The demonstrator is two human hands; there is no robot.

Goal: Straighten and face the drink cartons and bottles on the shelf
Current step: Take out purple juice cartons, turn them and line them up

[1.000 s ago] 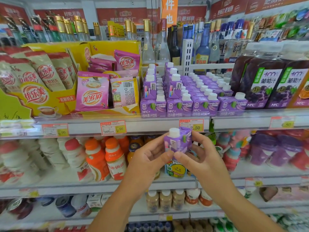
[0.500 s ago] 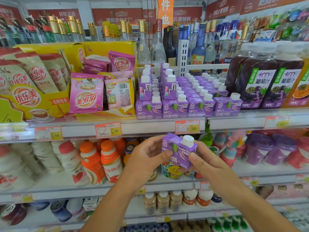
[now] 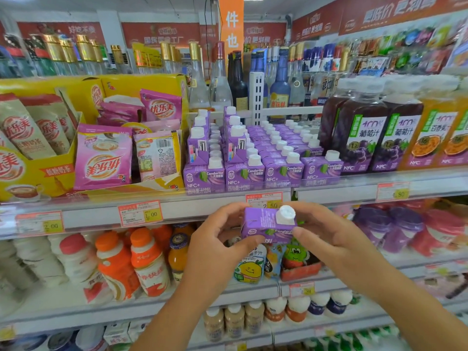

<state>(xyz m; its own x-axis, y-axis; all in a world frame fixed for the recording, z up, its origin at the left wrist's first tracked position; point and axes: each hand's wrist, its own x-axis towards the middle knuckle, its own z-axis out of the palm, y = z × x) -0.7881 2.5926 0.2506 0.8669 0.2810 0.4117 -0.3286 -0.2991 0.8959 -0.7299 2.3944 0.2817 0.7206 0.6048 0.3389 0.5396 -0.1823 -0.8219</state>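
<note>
Facing the purple juice carton [image 3: 263,225]
Pinched by fingers of left hand [image 3: 215,247] and right hand [image 3: 329,234]; rotate label forward, set upright flush with front cartons [image 3: 244,177].

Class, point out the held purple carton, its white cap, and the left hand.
purple carton [image 3: 259,220], head view, top face.
white cap [image 3: 285,215], head view, cap's top.
left hand [image 3: 214,248], head view, back of hand.

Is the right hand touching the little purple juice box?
Touching. The head view shows the right hand pinching the purple juice box just below its white cap.
</note>
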